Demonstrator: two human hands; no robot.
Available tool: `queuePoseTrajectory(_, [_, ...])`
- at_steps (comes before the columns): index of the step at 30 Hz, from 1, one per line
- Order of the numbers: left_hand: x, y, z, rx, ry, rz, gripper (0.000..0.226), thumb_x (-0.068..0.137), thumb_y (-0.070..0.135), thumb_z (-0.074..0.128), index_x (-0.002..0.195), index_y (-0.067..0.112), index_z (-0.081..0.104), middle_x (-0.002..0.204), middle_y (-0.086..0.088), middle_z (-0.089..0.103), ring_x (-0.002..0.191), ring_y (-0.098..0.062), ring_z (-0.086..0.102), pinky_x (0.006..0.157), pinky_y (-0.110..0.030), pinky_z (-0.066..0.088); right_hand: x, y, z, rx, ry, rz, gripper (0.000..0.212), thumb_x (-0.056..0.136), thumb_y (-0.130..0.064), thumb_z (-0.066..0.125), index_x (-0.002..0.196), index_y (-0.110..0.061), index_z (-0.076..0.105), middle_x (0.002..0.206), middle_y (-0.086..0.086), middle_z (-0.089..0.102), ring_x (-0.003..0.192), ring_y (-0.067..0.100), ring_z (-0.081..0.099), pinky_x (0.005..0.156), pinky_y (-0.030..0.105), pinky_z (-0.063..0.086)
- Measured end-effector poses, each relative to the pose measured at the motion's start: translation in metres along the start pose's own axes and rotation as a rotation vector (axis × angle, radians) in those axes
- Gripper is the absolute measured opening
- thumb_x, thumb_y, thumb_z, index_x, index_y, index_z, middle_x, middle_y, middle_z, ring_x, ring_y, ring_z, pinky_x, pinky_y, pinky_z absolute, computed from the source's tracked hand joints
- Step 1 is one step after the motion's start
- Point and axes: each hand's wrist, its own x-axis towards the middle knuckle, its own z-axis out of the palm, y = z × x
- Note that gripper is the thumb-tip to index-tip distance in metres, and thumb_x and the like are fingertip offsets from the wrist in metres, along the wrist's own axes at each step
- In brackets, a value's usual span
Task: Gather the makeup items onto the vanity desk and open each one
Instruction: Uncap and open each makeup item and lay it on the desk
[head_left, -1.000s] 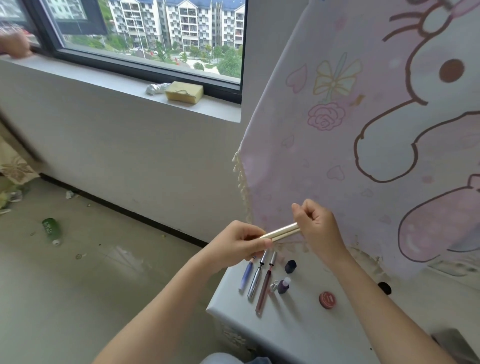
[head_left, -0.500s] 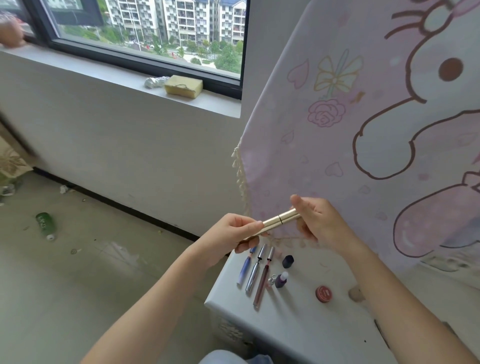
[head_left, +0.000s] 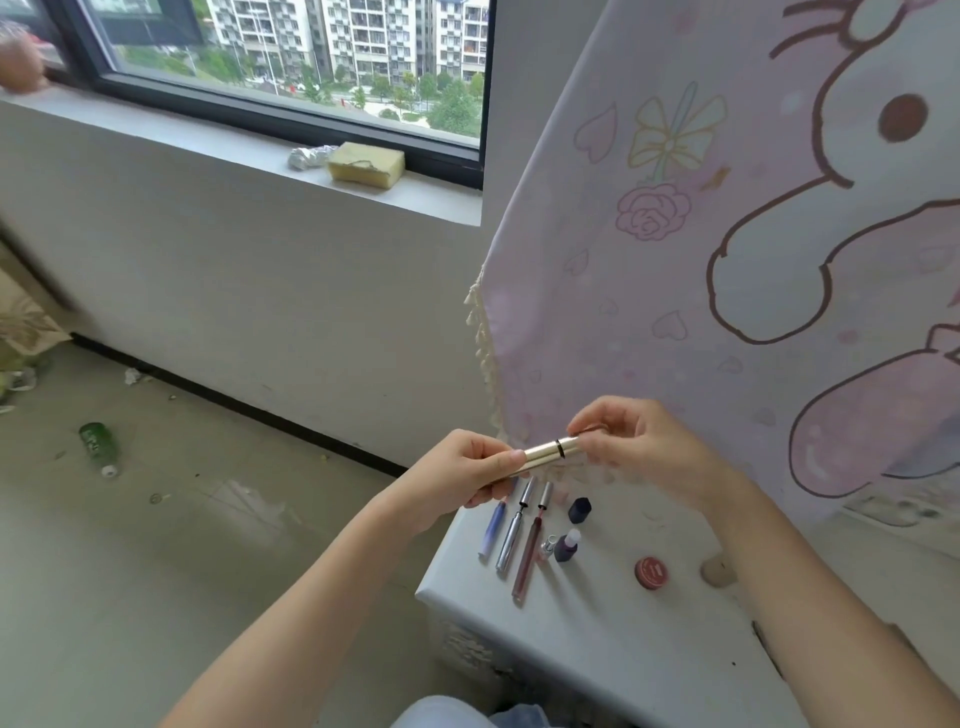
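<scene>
Gripping gold tube (head_left: 545, 452) above desk (head_left: 597, 649) edge

- One head-worn wide-angle view, looking forward and steeply down along both forearms.
- Left hand (head_left: 462, 478) and right hand (head_left: 641, 447) sit close, mid-frame, above the desk (head_left: 597, 649) corner; window (head_left: 311, 62) upper left.

Gold tube (head_left: 543, 453) w/ black band (head_left: 560, 448); pink bunny-print cloth (head_left: 727, 270); red pot (head_left: 651, 572)
</scene>
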Motion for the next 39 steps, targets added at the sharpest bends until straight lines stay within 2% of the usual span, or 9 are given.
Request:
queuePoseTrajectory(3, [0.000,-0.003,-0.001,-0.007,0.011,-0.009,0.024,0.093,0.021,0.050,0.076,0.011,0.063,0.042,0.011,0.049,0.040,-0.004,0.032,0.045,-0.013,0.027,-0.004,0.004,-0.002,0.075,-0.072,-0.010,0.022,0.080,-0.014,0.067,0.096,-0.028,0.060,0.086,-0.010,0.066,0.074,0.003,0.063,0.059,0.012,0.048])
queuePoseTrajectory(8, [-0.001,-0.005,0.007,0.026,-0.017,-0.027,0.023,0.093,0.020,0.051,0.080,0.008,0.064,0.049,0.008,0.047,0.042,-0.005,0.032,0.044,-0.013,0.026,-0.012,0.010,0.004,0.009,-0.014,0.085,0.021,0.092,-0.018,0.051,0.075,-0.009,0.058,0.046,-0.002,0.058,0.036,0.008,0.046,0.039,0.018,0.035])
queuePoseTrajectory(12, [0.000,-0.009,0.009,0.032,-0.031,-0.044,0.025,0.093,0.020,0.050,0.085,0.001,0.065,0.045,0.011,0.048,0.043,-0.006,0.031,0.044,-0.012,0.026,-0.022,0.016,-0.003,0.112,-0.109,0.038,0.025,0.082,-0.002,0.062,0.097,-0.023,0.063,0.081,-0.007,0.065,0.072,0.004,0.062,0.065,0.014,0.048])
queuePoseTrajectory(17, [0.003,-0.012,0.012,0.060,-0.065,-0.055,0.026,0.092,0.022,0.052,0.084,0.001,0.065,0.049,0.008,0.048,0.044,-0.007,0.032,0.046,-0.014,0.026,-0.022,0.019,0.008,-0.039,0.058,0.137,0.032,0.090,-0.034,0.049,0.080,-0.007,0.061,0.047,-0.003,0.059,0.035,0.007,0.045,0.043,0.020,0.035])
queuePoseTrajectory(20, [0.005,-0.016,0.012,0.062,-0.077,-0.056,0.024,0.092,0.022,0.053,0.076,0.008,0.063,0.049,0.009,0.048,0.044,-0.007,0.031,0.045,-0.014,0.026,-0.030,0.020,0.003,0.053,0.046,0.066,0.016,0.086,0.004,0.055,0.085,-0.009,0.064,0.075,-0.003,0.064,0.059,-0.001,0.058,0.060,0.011,0.046])
queuePoseTrajectory(23, [0.008,-0.018,0.013,0.043,-0.109,-0.054,0.025,0.093,0.021,0.052,0.071,0.014,0.062,0.051,0.005,0.047,0.043,-0.006,0.030,0.044,-0.014,0.024,-0.035,0.022,0.001,0.092,0.033,0.128,0.018,0.088,-0.010,0.057,0.103,-0.018,0.060,0.092,-0.001,0.066,0.077,0.005,0.064,0.068,0.013,0.051])
queuePoseTrajectory(27, [0.014,-0.020,0.022,0.044,-0.169,-0.054,0.023,0.093,0.018,0.051,0.072,0.014,0.062,0.048,0.007,0.047,0.040,-0.004,0.031,0.046,-0.015,0.024,-0.041,0.033,0.006,0.016,0.107,0.203,0.021,0.092,-0.021,0.050,0.075,-0.014,0.061,0.049,-0.003,0.062,0.038,0.008,0.051,0.039,0.015,0.036])
queuePoseTrajectory(32, [0.021,-0.022,0.041,0.035,-0.189,-0.083,0.026,0.094,0.016,0.048,0.070,0.014,0.058,0.037,0.011,0.044,0.037,-0.002,0.029,0.046,-0.014,0.023,-0.057,0.047,-0.008,0.112,0.090,0.149,0.026,0.080,0.003,0.063,0.088,-0.021,0.061,0.080,-0.007,0.064,0.068,-0.001,0.062,0.063,0.010,0.048])
queuePoseTrajectory(39, [0.024,-0.023,0.081,-0.032,-0.115,-0.115,0.026,0.093,0.018,0.049,0.071,0.015,0.061,0.048,0.007,0.048,0.039,-0.004,0.031,0.043,-0.013,0.024,-0.059,0.068,-0.040,0.003,0.069,0.178,0.013,0.090,-0.010,0.054,0.084,-0.008,0.065,0.057,-0.002,0.059,0.043,0.004,0.050,0.046,0.016,0.037])
